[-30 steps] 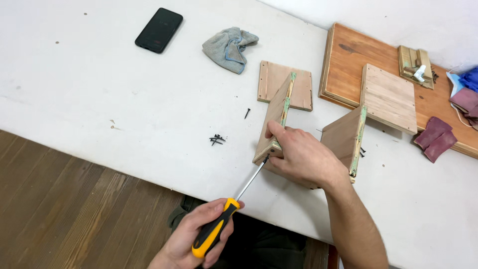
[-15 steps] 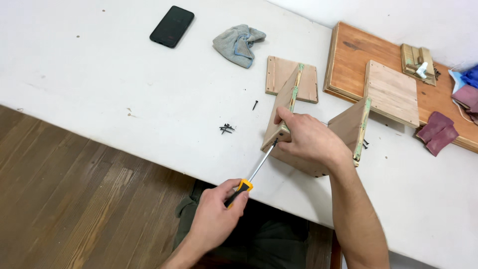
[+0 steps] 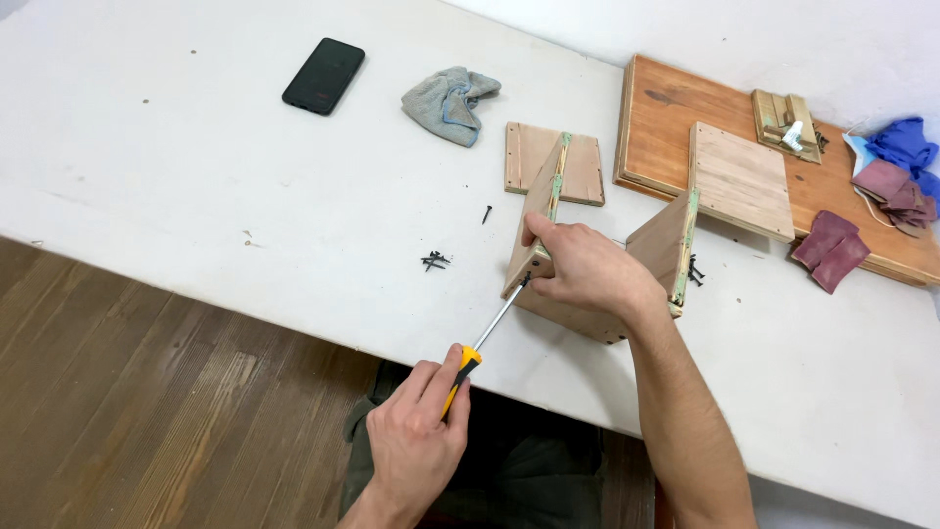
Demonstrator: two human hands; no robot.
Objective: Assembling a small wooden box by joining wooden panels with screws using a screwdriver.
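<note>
My left hand grips the yellow-and-black handle of a screwdriver. Its metal shaft runs up to the near lower corner of an open wooden box standing on the white table. My right hand clasps the box's left upright panel near that corner, fingers pinched by the screwdriver tip. Whether a screw sits under the tip is hidden by my fingers.
Small black screws lie left of the box, with one loose screw farther up. A black phone and grey rag lie at the back. Flat wooden panels, a large board, maroon sandpaper sheets and blue cloth lie right.
My left hand has turned on the screwdriver handle, from palm-up to knuckles-up. My right hand keeps its hold on the box panel.
</note>
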